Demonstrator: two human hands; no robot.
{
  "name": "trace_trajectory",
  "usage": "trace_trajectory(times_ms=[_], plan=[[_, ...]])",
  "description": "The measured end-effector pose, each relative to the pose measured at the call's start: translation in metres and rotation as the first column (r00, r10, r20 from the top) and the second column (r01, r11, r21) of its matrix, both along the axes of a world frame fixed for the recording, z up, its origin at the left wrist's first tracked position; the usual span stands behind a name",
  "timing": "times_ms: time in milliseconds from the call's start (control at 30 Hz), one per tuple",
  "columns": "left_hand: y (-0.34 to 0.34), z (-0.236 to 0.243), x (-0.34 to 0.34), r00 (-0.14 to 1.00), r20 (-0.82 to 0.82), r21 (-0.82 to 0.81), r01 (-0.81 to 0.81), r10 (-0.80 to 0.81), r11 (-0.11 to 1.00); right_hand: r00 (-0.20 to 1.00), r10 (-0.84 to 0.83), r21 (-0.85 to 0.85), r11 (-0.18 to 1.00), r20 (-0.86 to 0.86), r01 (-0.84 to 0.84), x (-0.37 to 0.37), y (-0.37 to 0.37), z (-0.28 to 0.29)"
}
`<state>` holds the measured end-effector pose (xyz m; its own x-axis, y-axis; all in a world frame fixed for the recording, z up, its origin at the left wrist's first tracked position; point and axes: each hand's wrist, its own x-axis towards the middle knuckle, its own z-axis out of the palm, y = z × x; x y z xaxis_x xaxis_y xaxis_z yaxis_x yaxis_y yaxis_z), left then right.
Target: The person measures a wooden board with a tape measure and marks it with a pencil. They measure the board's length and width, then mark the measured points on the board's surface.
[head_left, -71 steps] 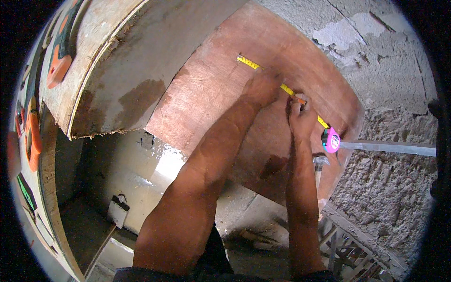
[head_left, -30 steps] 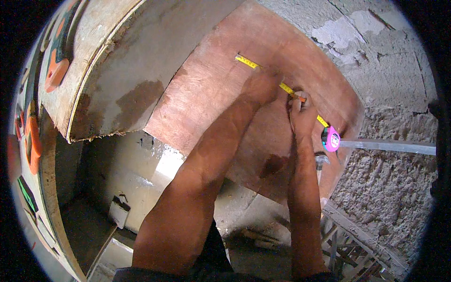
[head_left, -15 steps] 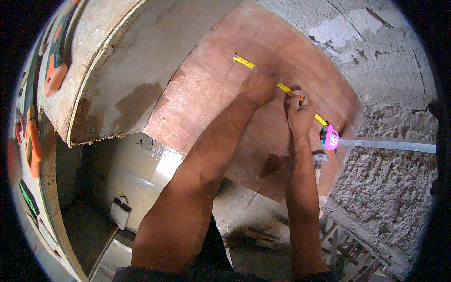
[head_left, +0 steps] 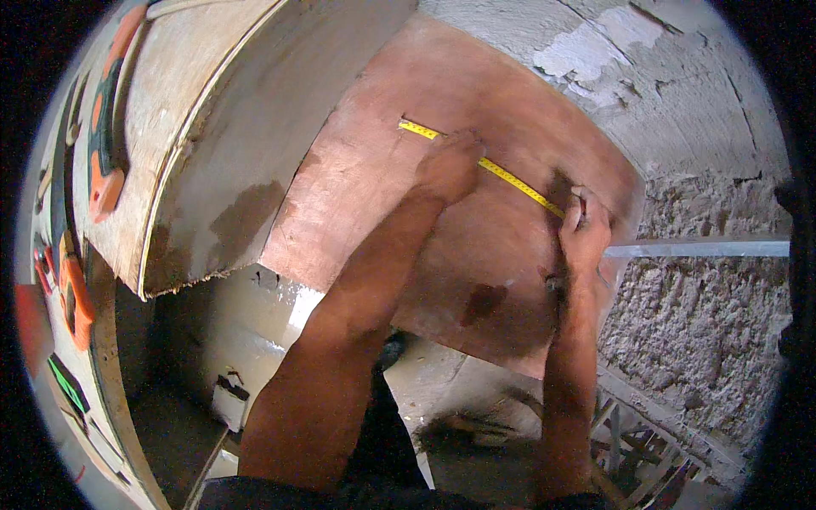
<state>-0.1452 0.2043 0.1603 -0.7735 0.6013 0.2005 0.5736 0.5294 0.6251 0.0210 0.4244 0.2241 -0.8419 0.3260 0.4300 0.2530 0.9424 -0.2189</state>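
A yellow tape blade [head_left: 518, 184] runs diagonally across a reddish plywood sheet [head_left: 331, 204]. My left hand [head_left: 446, 161] presses over the blade with curled fingers, covering a stretch of it; the short far end shows to its upper left. At the lower right end of the visible blade, my right hand [head_left: 585, 228] has its fingers curled; what it holds is too hidden to name. The tape's pink case does not show now.
An orange-black tool handle [head_left: 105, 187] and saw handles [head_left: 78, 306] lie on the wooden board at left, beside a grey panel [head_left: 212, 144]. Rough plaster [head_left: 688, 331] borders the right, crossed by a pale metal bar [head_left: 697, 248]. Timber pieces [head_left: 629, 450] are below.
The view has shifted slightly. My right hand has moved right and down along the blade, and the pink case and orange item in that hand are no longer visible.
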Motion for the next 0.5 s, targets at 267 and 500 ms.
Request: trace_trajectory(times_ms=[267, 500], plan=[[0.001, -0.011, -0.005, 0.989, -0.139, 0.110, 0.056, -0.040, 0.992, 0.888, -0.084, 0.130, 0.991, 0.452, 0.027, 0.029, 0.040, -0.022], [-0.007, 0.003, 0.002, 0.981, -0.179, 0.206, 0.114, -0.077, 0.972, 0.953, 0.013, 0.076, 0.996, 0.303, -0.038, 0.022, 0.055, -0.020]])
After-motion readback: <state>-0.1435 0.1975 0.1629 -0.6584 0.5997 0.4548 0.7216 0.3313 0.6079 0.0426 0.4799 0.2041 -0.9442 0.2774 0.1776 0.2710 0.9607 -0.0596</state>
